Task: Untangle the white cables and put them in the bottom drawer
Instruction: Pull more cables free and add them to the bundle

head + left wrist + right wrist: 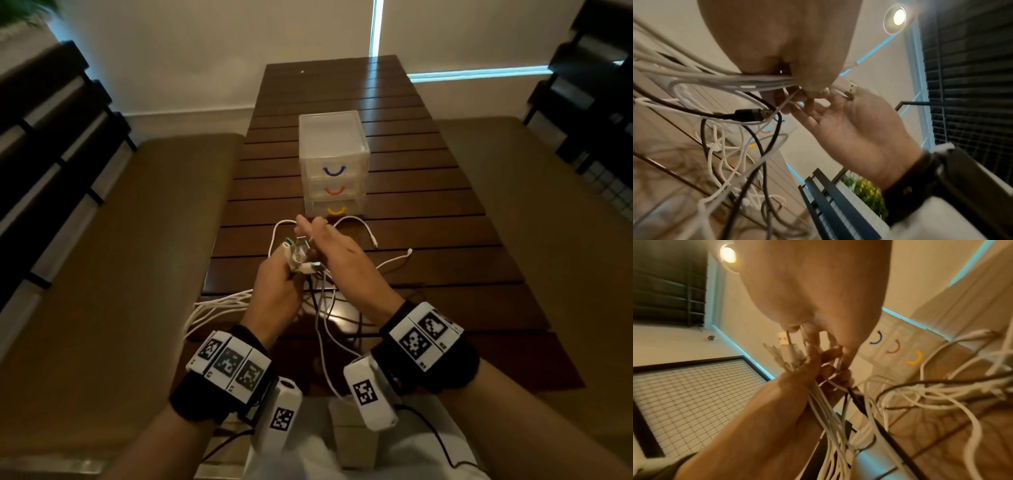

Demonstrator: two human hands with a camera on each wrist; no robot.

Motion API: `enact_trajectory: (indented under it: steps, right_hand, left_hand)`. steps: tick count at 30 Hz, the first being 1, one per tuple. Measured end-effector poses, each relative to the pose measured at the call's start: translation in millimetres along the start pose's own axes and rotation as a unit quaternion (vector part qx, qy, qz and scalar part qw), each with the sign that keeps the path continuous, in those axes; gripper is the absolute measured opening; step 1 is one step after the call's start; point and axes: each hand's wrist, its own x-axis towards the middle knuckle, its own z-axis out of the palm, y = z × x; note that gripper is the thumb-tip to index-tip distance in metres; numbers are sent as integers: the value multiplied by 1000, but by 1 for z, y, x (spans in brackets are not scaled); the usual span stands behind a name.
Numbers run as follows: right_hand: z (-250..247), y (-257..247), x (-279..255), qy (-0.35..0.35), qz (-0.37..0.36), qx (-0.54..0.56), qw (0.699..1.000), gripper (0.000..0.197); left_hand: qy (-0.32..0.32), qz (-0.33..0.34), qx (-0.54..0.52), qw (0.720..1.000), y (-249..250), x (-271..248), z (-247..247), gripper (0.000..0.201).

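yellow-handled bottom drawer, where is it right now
In the head view the bottom drawer sits shut at the base of the plastic drawer unit mid-table, just beyond the right hand.

Left hand [279,291] fisted tight, right hand [337,251] flat with fingers extended, both raised close together.

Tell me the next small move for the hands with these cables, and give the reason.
Probably: the right hand draws one white cable free of the black cable. The left hand grips a bundle of white plug ends, yet white and black strands cross below it, and the bottom drawer is shut.
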Motion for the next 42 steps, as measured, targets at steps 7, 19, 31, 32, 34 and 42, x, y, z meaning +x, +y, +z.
enact_trajectory:
  steps: [7,19,31,32,34,42]
  right_hand:
    - [20,48,11,-56,-34,-143,987,58]
    - [-9,51,51,-95,-90,-490,862,27]
    - [8,41,70,-48,-65,-627,775,62]
    - [18,41,65,-63,-91,-612,783,64]
    - [39,41,56,-105,-133,-552,817,65]
    - [72,83,59,-176,-46,-610,771,37]
  left_hand:
    - [113,-63,-159,979,5,13,-18,30]
    - [165,5,-291,942,14,27,-91,44]
    - [232,-1,-267,935,8,18,-127,42]
    - [223,-2,-274,936,8,18,-122,42]
    - [208,-5,-283,936,8,18,-117,42]
    - [227,15,-235,945,20,8,-147,39]
